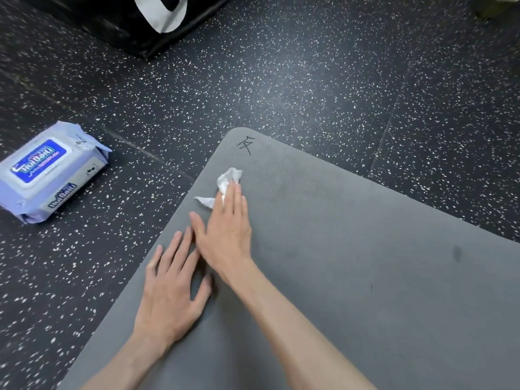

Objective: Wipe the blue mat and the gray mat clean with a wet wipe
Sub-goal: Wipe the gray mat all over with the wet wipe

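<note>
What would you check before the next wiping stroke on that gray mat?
1. Wet wipe under the right hand: ok, straight fingers press it down.
2. Left hand steadying the gray mat: ok, it rests flat on it.
3. Mat lying flat: ok where visible.
4. Marks left to wipe: not ok, a dark spot shows to the right.
5. Spare wipes: ok, the wipe pack lies on the floor.
6. Blue mat: cannot tell, out of view.

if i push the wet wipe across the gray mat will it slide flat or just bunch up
Probably bunches: the wet wipe is already crumpled and limp under the right hand. The gray mat looks finely ribbed, so it may drag. Flat fingers pressing down should keep it moving.
</note>
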